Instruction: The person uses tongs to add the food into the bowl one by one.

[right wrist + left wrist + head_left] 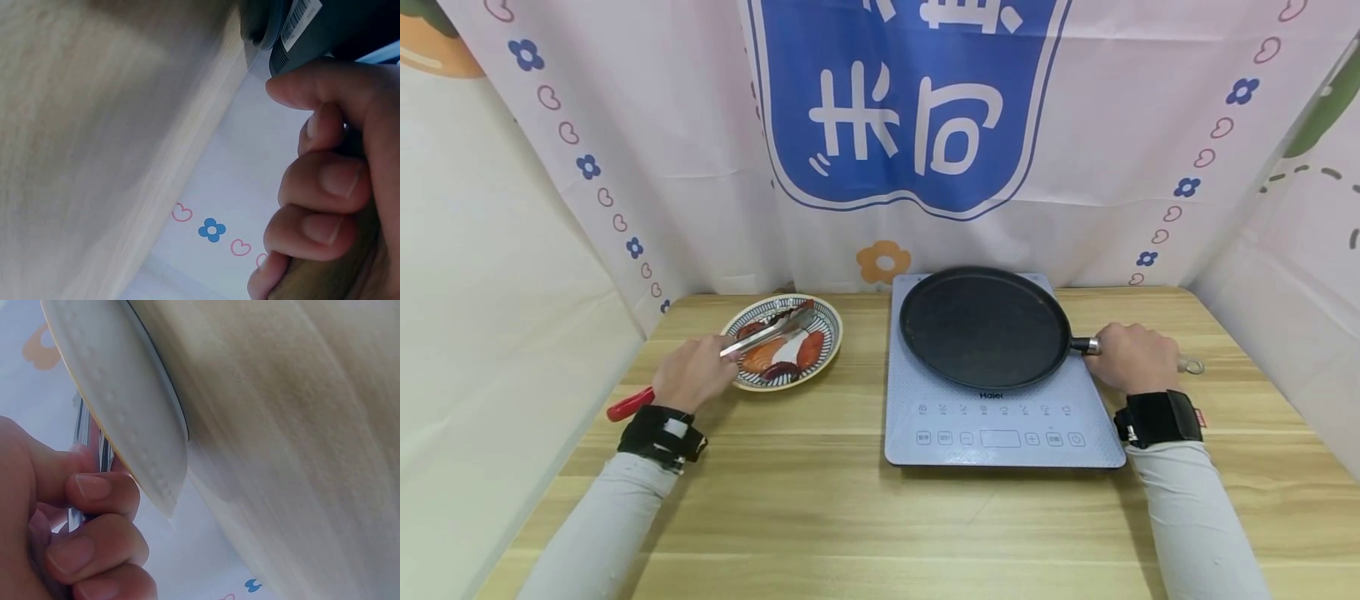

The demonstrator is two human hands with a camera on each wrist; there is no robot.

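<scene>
My left hand (696, 372) grips metal tongs (758, 337) whose red handle end (628, 404) sticks out behind the wrist. The tips of the tongs lie over a patterned plate (832, 323) at a dark red piece of food near its far edge. Other food pieces on the plate include an orange slice with pale stripes (763, 356) and a red-orange piece (810, 350). With fingers curled round it, my right hand (1135, 358) holds the handle (1086, 345) of a flat black pan (985, 329). That pan sits on a white induction cooker (917, 425), its cooking surface bare.
A light wooden table (820, 517) carries everything. Behind it hangs a pale cloth (700, 208) with a blue printed emblem, and more pale cloth closes off both sides. The cooker's buttons line its front edge.
</scene>
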